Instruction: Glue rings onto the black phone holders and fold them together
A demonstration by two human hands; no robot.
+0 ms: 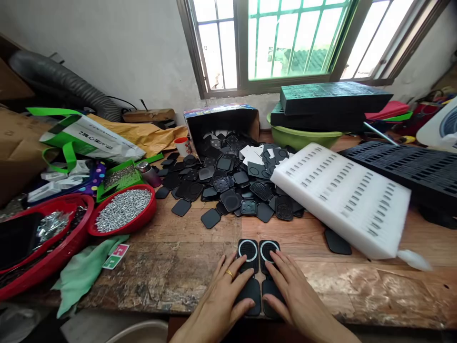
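Observation:
Two black folding pads lie unfolded side by side at the table's front edge, each with a white ring on its far half. My left hand (228,286), with a gold ring on one finger, lies over the left folding pad (248,267), its fingers spread and touching it. Across the right folding pad (267,264) rests my right hand (291,290), fingers stretched out and thumb on the near half. Parts of both pads are hidden under the fingers. Beyond them spreads a heap of similar black pieces (232,200), spilling from a cardboard box (221,112).
A white foam block (342,190) with rows of slots leans at right, near a black slotted foam tray (410,166). At left stand a red bowl (152,209) of small metal pins and a larger red basin (67,267). A green cloth (84,271) hangs over the front edge.

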